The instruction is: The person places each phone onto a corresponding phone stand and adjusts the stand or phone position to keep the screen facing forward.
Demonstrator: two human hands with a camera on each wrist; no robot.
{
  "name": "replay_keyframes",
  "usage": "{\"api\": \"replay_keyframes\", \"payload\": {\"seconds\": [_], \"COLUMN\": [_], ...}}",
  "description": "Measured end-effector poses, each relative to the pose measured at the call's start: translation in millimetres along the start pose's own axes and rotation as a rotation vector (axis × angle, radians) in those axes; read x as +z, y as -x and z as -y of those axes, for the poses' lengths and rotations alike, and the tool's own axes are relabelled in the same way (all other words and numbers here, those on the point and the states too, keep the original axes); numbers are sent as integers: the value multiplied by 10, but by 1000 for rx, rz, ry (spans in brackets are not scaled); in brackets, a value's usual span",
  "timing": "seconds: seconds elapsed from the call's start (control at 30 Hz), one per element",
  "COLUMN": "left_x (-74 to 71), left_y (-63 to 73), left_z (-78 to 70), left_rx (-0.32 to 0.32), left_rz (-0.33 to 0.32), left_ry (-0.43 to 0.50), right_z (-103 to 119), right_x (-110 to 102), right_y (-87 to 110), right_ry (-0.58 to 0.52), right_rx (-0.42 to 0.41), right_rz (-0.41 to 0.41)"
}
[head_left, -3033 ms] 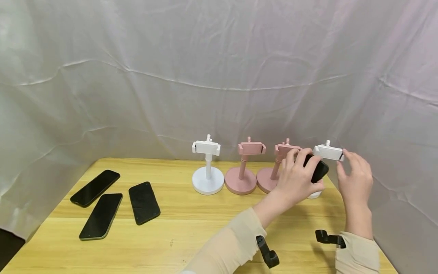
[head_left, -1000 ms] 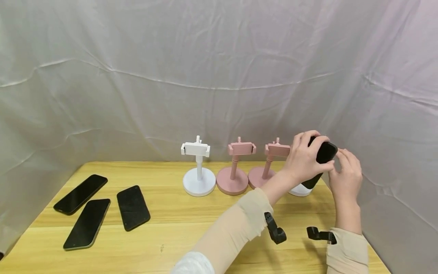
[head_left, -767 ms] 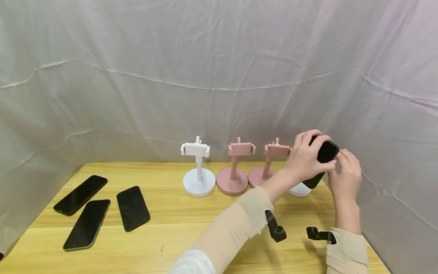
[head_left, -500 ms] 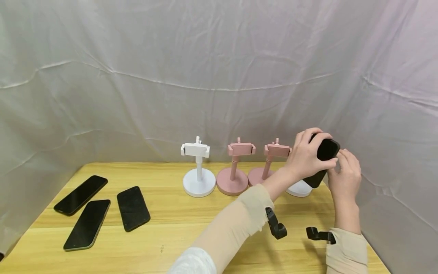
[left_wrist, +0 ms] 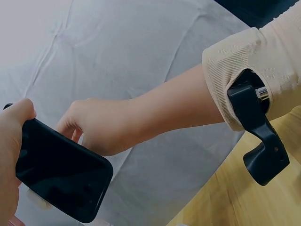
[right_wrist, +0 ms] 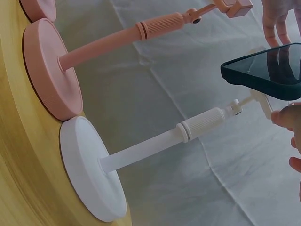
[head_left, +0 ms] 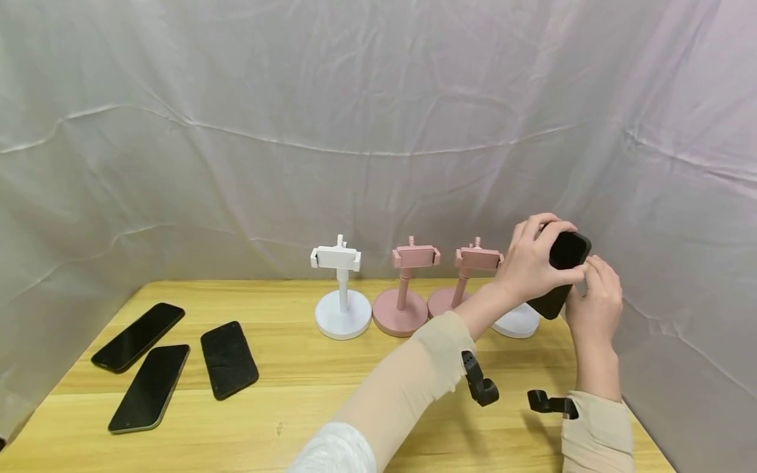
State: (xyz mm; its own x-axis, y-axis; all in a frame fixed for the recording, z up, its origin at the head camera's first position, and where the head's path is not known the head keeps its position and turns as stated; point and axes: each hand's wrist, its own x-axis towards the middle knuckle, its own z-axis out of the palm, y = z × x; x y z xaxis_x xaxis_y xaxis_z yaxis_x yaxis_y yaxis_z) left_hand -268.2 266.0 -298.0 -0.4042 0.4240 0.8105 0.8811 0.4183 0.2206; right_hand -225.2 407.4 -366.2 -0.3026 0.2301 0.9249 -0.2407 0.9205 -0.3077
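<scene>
My left hand (head_left: 535,259) grips a black smartphone (head_left: 570,251) by its long edges, thumb on the near side. In the head view the phone is tilted and covers the clamp of the rightmost white phone stand (head_left: 517,322). My right hand (head_left: 597,299) is just right of the phone, fingers bent at that clamp. In the right wrist view the phone (right_wrist: 268,70) overlaps the top of the white stand (right_wrist: 155,146), and the right thumb (right_wrist: 284,115) pinches the white clamp (right_wrist: 263,103) below it. The left wrist view shows the phone's dark screen (left_wrist: 61,169).
Two pink phone stands (head_left: 401,312) and another white stand (head_left: 343,315) stand in a row to the left with bare clamps. Three black phones (head_left: 229,360) lie on the left of the wooden table (head_left: 284,407). Grey cloth (head_left: 367,131) hangs behind and at the sides.
Since three seconds ago the left hand has carried the phone right and up, in front of the rightmost stand's clamp. Lately it has risen slightly more. The right hand stays at the clamp.
</scene>
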Motion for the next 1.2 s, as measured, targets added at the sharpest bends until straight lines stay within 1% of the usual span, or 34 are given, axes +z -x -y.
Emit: {"api": "replay_keyframes", "payload": {"seconds": [0.07, 0.17, 0.3, 0.37, 0.47, 0.53, 0.7, 0.8, 0.9, 1.03, 1.2], "left_x": [9, 26, 28, 26, 21, 22, 20, 25, 31, 39, 52], "left_y": [-9, -24, -47, -57, -68, -71, -73, -72, -73, -79, -89], "left_z": [-2, 1, 12, 13, 14, 17, 16, 8, 0, -10, -14], "left_rx": [-9, -1, 19, 18, 12, 2, -11, -15, -27, -52, -94], "left_rz": [8, 0, -27, -30, -25, -15, -1, 0, 6, 19, 27], "left_ry": [-7, -4, -10, -10, -4, -20, -32, -31, -54, -68, -55], "right_z": [-10, -21, -16, -14, -14, -23, -77, -121, -160, -209, -244], "right_x": [2, 7, 20, 25, 24, 18, -22, -50, -63, -63, -61], "right_y": [8, 8, -14, -21, -16, -6, 3, -1, -10, -37, -71], "right_ry": [3, -1, -2, 8, 28, 47, 92, 110, 116, 118, 135], "right_rx": [1, -3, -16, -19, -26, -40, -117, -181, -251, -329, -394], "right_rz": [-1, -5, -8, -9, -5, 2, 22, 29, 26, 16, 24]}}
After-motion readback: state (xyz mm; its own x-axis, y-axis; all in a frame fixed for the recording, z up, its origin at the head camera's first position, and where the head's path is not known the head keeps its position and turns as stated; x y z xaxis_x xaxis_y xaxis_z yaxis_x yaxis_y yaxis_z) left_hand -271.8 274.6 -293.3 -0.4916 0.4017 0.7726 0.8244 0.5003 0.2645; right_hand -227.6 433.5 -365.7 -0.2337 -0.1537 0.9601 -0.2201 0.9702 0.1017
